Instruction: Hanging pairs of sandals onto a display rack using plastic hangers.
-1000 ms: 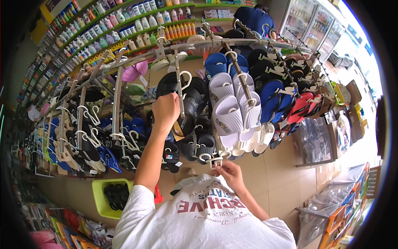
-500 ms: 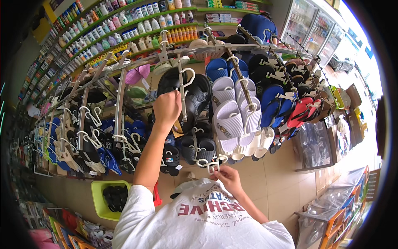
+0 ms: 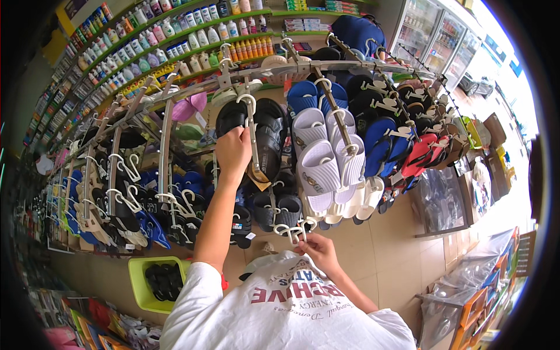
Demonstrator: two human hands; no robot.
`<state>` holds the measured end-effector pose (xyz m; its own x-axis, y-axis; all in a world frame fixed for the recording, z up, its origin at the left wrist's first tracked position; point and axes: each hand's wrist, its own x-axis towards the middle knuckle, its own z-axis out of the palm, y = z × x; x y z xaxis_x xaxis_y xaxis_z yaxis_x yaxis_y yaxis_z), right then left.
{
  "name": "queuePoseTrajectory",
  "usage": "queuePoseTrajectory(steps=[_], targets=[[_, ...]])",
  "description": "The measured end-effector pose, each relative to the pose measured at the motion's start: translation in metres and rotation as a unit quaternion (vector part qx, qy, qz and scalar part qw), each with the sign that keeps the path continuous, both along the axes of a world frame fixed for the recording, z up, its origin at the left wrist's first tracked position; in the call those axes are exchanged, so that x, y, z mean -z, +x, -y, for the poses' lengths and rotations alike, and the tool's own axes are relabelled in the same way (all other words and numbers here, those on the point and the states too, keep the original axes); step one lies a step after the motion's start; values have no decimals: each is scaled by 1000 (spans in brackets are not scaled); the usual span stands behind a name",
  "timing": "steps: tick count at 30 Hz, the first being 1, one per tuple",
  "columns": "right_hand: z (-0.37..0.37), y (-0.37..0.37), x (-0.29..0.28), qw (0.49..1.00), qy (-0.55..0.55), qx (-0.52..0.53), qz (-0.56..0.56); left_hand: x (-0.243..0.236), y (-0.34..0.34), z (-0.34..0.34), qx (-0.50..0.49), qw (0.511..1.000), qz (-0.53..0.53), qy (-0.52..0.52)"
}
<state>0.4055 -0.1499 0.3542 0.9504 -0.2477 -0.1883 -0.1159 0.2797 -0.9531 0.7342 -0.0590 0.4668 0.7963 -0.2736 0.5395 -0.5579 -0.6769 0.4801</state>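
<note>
Black sandals, one pair: white-hooked, on a prong of the metal rack. Left hand: fist closed on the left sandal. Right hand: fingertips pinching a white plastic hanger, below rack's front edge. Lilac slides: next prong, right.

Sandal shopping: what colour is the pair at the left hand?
Black sandals, shown best in the head view.

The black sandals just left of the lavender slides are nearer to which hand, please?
Left: the left hand touches the black sandals; the right hand is apart, lower, holding a white hanger.
</note>
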Motion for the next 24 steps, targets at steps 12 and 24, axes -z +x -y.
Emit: queuePoseTrajectory(steps=[12, 24], targets=[[-2, 2, 2, 1000, 9, 2, -5, 25, 0, 18, 99, 941, -206, -248], [-5, 8, -3, 999, 2, -14, -30, 21, 4, -12, 105, 977, -172, -75]])
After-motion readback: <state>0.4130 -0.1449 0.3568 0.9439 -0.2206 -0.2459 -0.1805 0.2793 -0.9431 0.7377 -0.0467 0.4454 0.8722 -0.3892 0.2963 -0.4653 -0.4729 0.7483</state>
